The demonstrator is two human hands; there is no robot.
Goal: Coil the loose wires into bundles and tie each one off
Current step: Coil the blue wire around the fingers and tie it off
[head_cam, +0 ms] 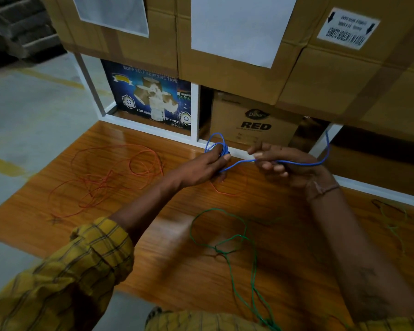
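Blue wire, orange wire, green wire, glossy orange-brown wood-grain board, yellow sleeve with dark check pattern, brown cardboard boxes with white labels, dark blue printed tape carton, grey floor with yellow lines.

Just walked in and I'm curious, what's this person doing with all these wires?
A person is coiling a blue wire. The left hand holds the small loops already wound, while the right hand pinches the wire's free length, whose tail curves up past the wrist. An orange wire lies loose on the wooden board to the left, and a green wire sprawls in front; neither looks bundled yet.
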